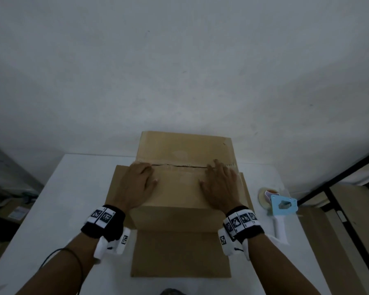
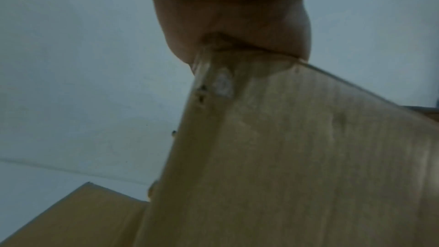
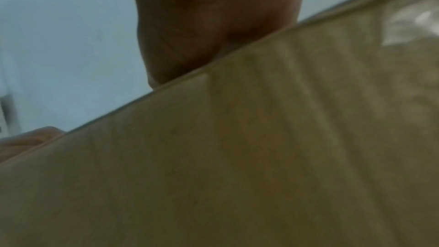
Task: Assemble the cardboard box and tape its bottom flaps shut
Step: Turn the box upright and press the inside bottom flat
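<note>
A loose flap of the brown cardboard box (image 1: pixel 180 255) lies flat on the white bench (image 1: pixel 58 201) nearest the viewer, between the two forearms. On the box's upturned face, the left hand (image 1: pixel 136 184) and right hand (image 1: pixel 219 186) press flat with fingers extended, holding the two big flaps down beside their dark seam (image 1: pixel 179 166). Both wrist views are blurred, showing only palm heel and cardboard. A light-blue tape dispenser with a white handle (image 1: pixel 280 209) lies right of the box, its roll partly hidden.
</note>
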